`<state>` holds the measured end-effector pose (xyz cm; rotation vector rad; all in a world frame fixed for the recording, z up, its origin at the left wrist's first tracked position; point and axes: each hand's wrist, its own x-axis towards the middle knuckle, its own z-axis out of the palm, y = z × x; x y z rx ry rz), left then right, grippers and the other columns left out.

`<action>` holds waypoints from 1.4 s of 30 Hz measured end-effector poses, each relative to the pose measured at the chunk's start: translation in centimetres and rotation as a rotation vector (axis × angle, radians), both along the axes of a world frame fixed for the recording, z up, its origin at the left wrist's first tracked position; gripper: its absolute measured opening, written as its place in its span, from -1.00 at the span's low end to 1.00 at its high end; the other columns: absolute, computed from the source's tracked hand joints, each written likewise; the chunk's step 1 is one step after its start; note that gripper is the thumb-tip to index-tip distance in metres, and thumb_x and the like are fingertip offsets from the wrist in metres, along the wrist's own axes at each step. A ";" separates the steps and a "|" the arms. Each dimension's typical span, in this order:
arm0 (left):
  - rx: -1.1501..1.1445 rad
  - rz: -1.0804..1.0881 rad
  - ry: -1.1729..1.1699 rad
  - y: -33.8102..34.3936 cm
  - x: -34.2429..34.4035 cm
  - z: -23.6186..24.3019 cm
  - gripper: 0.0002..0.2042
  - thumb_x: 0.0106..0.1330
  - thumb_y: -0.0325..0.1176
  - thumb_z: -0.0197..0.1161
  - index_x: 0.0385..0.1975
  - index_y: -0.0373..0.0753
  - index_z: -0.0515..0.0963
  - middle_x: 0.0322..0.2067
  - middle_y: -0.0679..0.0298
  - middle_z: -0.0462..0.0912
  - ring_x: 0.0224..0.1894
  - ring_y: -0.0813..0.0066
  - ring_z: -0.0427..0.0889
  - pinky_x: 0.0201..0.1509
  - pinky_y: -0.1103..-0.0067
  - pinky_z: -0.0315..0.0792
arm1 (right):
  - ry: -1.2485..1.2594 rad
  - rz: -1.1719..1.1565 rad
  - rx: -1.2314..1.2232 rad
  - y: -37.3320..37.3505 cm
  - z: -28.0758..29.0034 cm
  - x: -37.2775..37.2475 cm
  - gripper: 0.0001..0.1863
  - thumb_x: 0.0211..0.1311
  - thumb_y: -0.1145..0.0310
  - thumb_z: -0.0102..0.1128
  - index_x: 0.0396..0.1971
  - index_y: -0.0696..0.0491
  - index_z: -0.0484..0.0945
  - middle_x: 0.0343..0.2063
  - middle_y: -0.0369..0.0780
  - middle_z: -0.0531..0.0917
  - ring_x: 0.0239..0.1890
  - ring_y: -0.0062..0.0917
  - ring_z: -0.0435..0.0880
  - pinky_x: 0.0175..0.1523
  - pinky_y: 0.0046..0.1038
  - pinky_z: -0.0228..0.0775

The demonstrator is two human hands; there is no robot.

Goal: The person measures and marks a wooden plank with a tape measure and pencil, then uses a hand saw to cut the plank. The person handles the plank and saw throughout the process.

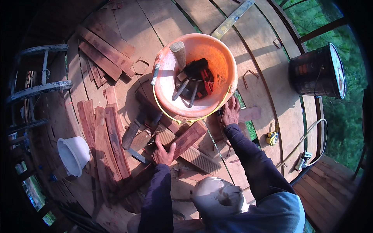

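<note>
My left hand (163,153) rests against a reddish board (190,138) with thumb and forefinger apart. My right hand (231,114) is at the right side of an orange bucket (215,58), fingers bent, their tips partly hidden; what they grip is unclear. The bucket has a yellow handle and holds dark tools (196,68), some red pieces and an upright wooden handle (178,52). Below it, between my hands, lie a dark wooden-handled tool (132,132), a metal blade (138,155) and a grooved board (200,159).
Board piles (105,48) (116,143) lie left, beside a white pail (74,155) and metal rungs (44,85). Rightward are a dark drum (311,72), tape measure (272,138) and hosed tool (303,161). A level (229,21) lies behind. The slatted deck (264,50) has gaps and an edge.
</note>
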<state>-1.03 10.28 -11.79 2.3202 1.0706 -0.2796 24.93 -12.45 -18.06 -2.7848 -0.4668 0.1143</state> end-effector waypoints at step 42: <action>0.001 0.054 -0.115 0.5 -1.8 -2.2 -0.07 0.23 0.30 0.27 0.47 -0.11 0.07 0.11 -0.21 0.59 0.09 -0.23 0.61 0.18 0.11 0.45 | -0.268 0.110 0.004 0.1 -2.0 -0.9 -0.24 -0.09 0.44 0.20 0.29 0.00 0.37 0.36 -0.01 0.25 0.36 0.03 0.19 0.47 -0.04 0.06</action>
